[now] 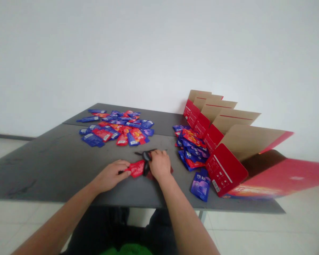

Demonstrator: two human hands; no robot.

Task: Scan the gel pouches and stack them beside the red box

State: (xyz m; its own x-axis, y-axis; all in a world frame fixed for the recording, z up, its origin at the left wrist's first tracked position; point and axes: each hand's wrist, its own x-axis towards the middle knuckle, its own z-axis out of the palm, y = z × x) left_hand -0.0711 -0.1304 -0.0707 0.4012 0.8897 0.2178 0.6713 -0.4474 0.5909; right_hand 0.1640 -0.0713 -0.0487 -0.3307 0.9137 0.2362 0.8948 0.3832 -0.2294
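Observation:
My left hand (112,176) pinches one end of a red pouch (136,169) between thumb and fingers, near the front middle of the table. The pouch lies nearly flat, and its other end runs into a black tool (146,156) with rounded parts. My right hand (160,163) is closed over that tool and hides much of it, so I cannot make out its kind. A dark reddish-brown piece (150,175) shows beneath the right hand. To the right of this hand, a blue pouch (200,185) lies by itself near the table's front edge.
Blue and red pouches (138,135) are spread over the back left of the grey table (69,170). Another heap of pouches (192,150) lies right of centre, against a row of several open red cartons (225,170) with raised flaps. A white wall stands behind.

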